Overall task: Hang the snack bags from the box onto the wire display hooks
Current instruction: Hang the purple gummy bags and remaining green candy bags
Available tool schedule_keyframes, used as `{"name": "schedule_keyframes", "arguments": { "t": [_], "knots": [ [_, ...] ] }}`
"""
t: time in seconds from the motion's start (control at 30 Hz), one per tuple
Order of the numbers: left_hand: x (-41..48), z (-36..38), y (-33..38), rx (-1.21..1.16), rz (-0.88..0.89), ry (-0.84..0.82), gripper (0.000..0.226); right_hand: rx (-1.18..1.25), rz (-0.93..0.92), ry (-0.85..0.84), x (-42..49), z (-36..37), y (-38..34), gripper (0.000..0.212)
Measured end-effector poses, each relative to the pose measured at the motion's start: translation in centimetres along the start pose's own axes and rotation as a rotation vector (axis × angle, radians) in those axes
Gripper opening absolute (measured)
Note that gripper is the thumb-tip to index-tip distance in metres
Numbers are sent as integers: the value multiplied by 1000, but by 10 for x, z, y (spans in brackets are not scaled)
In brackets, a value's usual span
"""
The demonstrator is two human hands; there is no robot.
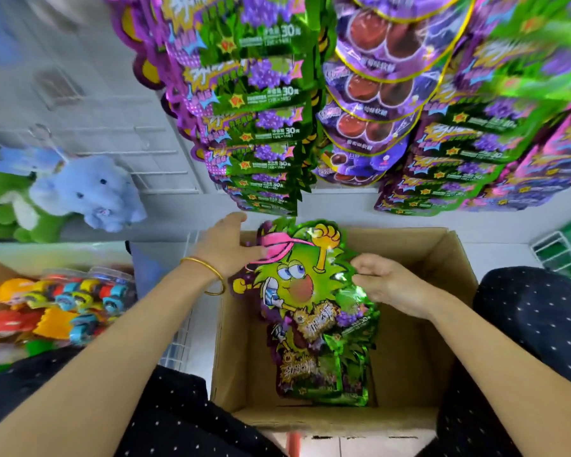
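My left hand [226,247], fingers straight, is touching the upper left edge of the top snack bag [297,285]. The bag is lying over others inside the cardboard box [442,255]. My right hand [388,282], well apart, is pinching its right edge.

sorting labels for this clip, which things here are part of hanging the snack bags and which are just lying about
In the job: snack bags, left hand, right hand, cardboard box, hung green bags.
Just lying about: blue plush toy, green plush toy, toy cars, hung purple bags, wire basket.
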State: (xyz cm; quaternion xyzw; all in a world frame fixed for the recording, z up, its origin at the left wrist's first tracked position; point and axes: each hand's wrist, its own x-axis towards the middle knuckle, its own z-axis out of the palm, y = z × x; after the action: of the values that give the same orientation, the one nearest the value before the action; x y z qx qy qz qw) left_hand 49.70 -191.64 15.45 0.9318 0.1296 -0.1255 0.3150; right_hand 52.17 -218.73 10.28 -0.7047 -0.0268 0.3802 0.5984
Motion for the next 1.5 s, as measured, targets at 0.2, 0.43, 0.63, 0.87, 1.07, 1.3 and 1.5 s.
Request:
{"name": "schedule_keyframes", "arguments": {
  "t": [0.2, 0.43, 0.63, 0.87, 1.07, 1.3, 1.5],
  "knots": [
    [-3, -10, 4, -147, 76, 101, 40, 110, -44, -45, -10, -2, -13, 20],
    [-28, -14, 17, -209, 294, -5, 13, -199, -348, 88, -22, 4, -66, 49],
    [-52, -51, 40, -188, 392, 68, 17, -583, -628, 42, -28, 43, -147, 15],
    [-81, -167, 106, -315, 525, 372, 15, -633, -848, 117, -56, 49, -241, 5],
    [-56, -296, 205, -562, 566, 846, 39, -773, -1127, 319, -92, 55, -357, 31],
    [-31, -354, 251, -670, 496, 656, 20, -925, -1326, 705, -89, 67, -460, 16],
    [-27, -368, 257, -527, 401, 717, 35, -1036, -1312, 930, -71, 84, -494, 18]
  ]
}}
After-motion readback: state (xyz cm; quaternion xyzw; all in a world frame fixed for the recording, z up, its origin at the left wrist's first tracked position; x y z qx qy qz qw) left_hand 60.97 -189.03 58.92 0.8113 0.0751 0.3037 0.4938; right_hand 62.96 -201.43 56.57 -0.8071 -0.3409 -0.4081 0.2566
